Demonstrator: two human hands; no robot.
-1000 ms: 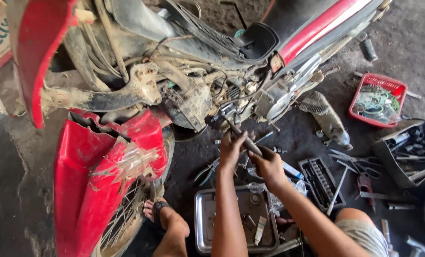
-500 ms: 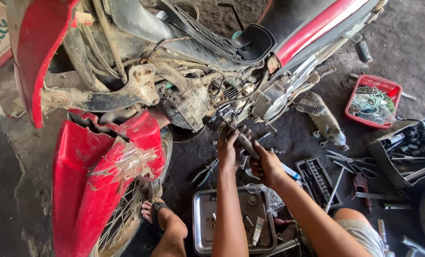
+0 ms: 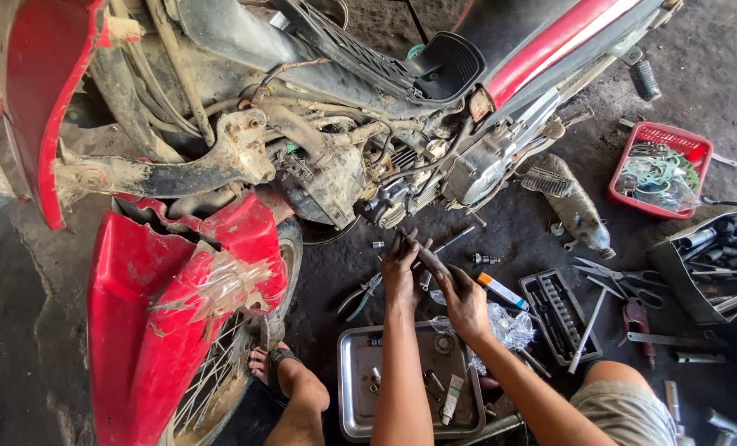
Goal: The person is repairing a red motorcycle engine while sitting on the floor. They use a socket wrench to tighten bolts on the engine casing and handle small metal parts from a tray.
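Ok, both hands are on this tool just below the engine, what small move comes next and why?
Probably bring the tool's tip back up to the engine. Left hand and right hand both grip it, but its end sits short of the engine's underside, above the metal tray.

Both hands grimy: left hand [image 3: 400, 268] and right hand [image 3: 465, 299] wrapped round a dull, dark metal tool [image 3: 431, 261], matt and greasy. Just under the grip: steel tray [image 3: 353, 388], brushed, scuffed, semi-shiny. Beside the right hand: crinkled clear plastic bag [image 3: 509, 324], glossy. Above the grip: engine [image 3: 401, 194], cast metal, dirt-caked, rough. Left of the grip: red plastic fender [image 3: 149, 330], glossy but cracked and dusty. Floor [image 3: 21, 330]: rough, oil-stained concrete.
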